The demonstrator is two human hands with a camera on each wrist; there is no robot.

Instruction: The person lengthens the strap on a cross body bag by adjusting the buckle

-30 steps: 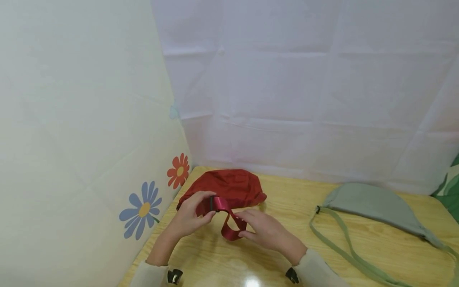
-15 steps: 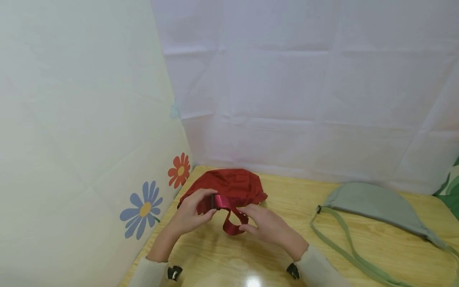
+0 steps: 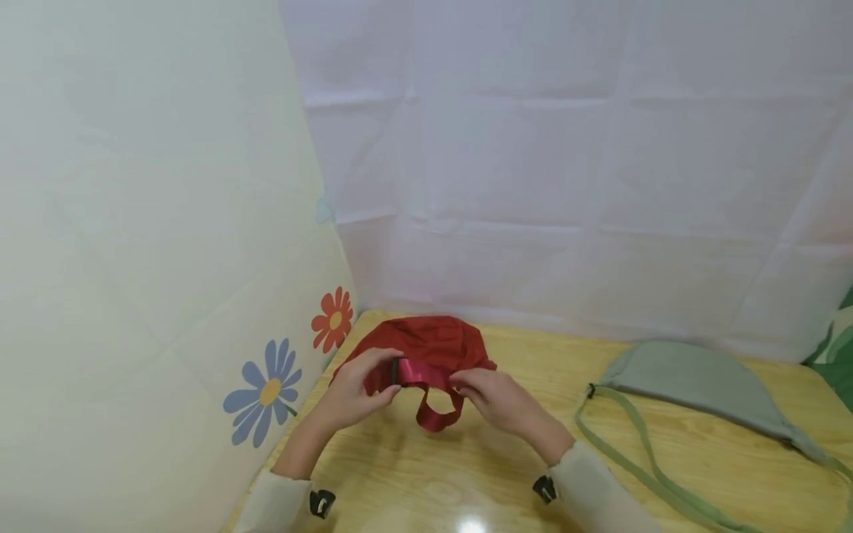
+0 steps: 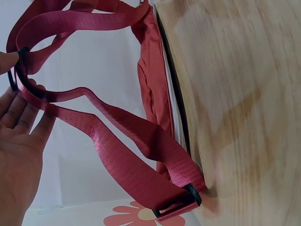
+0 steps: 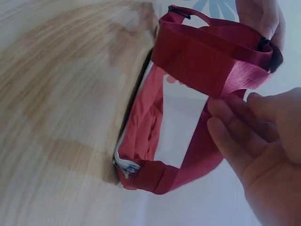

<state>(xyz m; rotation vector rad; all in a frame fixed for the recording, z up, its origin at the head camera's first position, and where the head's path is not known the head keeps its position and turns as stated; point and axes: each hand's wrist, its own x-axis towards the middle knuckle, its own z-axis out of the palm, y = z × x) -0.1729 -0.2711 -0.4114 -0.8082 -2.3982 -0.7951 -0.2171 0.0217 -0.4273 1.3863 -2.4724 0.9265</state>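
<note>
A red fabric bag lies on the wooden table near the left wall. Its satin red strap runs between my two hands and hangs below them in a loop. My left hand pinches the strap at a black slider buckle, which also shows in the left wrist view, where the buckle sits between thumb and fingers. My right hand pinches the strap a little to the right. In the right wrist view the strap crosses above my right fingers, beside the bag.
A sage-green sling bag lies at the right of the table, and its long strap trails toward the front edge. A wall with flower stickers stands close on the left, and white sheeting hangs behind.
My right hand has slid up the strap toward the bag and the left hand. The hanging loop is now shorter and sits higher. The left hand has kept its hold on the buckle.
</note>
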